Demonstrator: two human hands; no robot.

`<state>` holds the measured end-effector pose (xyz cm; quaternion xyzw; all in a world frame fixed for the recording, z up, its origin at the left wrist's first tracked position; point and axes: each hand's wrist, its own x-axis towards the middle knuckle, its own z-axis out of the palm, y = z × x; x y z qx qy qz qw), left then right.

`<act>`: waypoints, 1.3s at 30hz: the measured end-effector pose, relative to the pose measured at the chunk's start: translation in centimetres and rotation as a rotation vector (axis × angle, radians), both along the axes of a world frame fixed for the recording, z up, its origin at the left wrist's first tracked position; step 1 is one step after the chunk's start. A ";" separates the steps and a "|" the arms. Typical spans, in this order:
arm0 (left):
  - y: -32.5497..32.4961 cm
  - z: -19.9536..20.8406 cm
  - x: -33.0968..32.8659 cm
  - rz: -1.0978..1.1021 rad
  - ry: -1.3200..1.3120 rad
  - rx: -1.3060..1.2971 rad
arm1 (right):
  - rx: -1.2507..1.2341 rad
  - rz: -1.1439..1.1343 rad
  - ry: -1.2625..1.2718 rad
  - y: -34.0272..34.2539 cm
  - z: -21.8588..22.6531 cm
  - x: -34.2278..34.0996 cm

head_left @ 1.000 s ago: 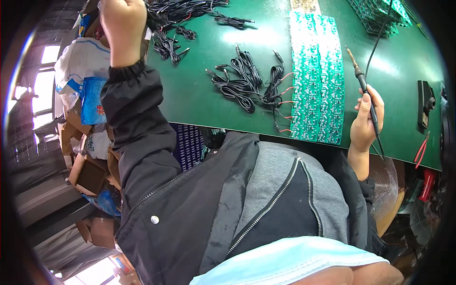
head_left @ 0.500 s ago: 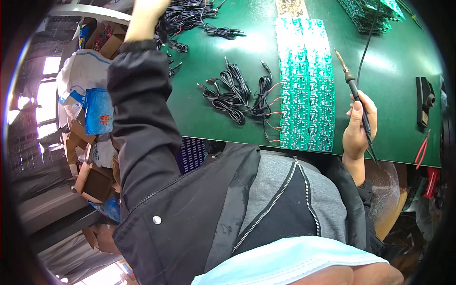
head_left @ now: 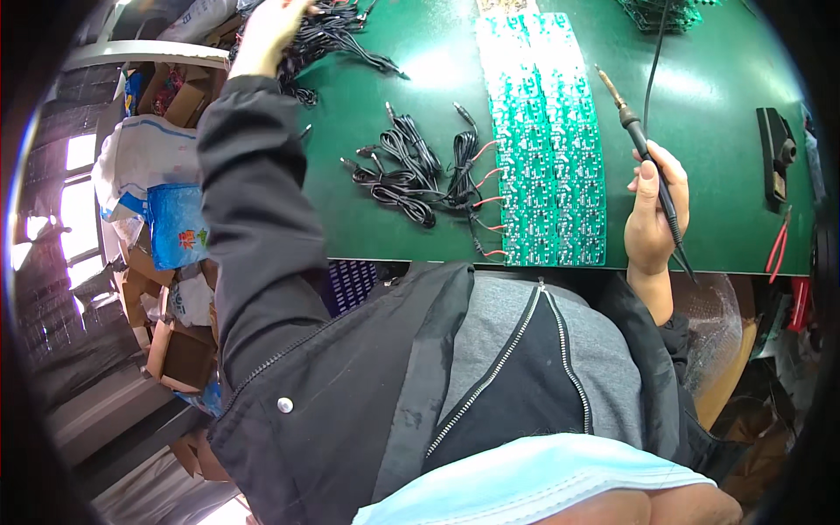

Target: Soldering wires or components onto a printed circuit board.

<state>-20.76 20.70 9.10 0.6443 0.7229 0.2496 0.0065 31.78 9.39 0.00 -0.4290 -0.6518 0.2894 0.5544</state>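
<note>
My right hand [head_left: 656, 214] grips a soldering iron [head_left: 643, 144], its tip pointing up and away from me, a little right of the circuit board panels. My left hand [head_left: 269, 37] reaches to the far left, at a pile of black cables [head_left: 319, 44]; its fingers are partly cut off by the picture's edge, so their grip is unclear. Two long green circuit board panels [head_left: 529, 175] lie side by side in the middle. Red wires run from the left panel's edge to several coiled black cables [head_left: 407, 175] on the table.
More green boards [head_left: 656, 16] are stacked at the far right. A black soldering iron stand [head_left: 774, 157] and red-handled pliers [head_left: 778, 245] lie on the right of the green table [head_left: 700, 96]. Open cardboard boxes [head_left: 182, 354] and bags stand on the left.
My left hand shows more fully at the cable pile, and the pile's near cables have shifted. The view has moved slightly. The soldering iron stays in my right hand.
</note>
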 end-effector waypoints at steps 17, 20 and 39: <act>-12.6 -7.2 20.5 -0.465 -0.294 -0.111 | 0.008 0.051 0.053 -1.6 2.7 -0.8; -12.6 -5.7 21.2 -0.423 -0.388 -0.123 | -0.108 0.103 -0.096 -1.9 5.6 -0.4; -12.9 -6.5 20.8 -0.413 -0.343 -0.012 | -0.263 0.289 -0.257 -1.1 8.7 -4.3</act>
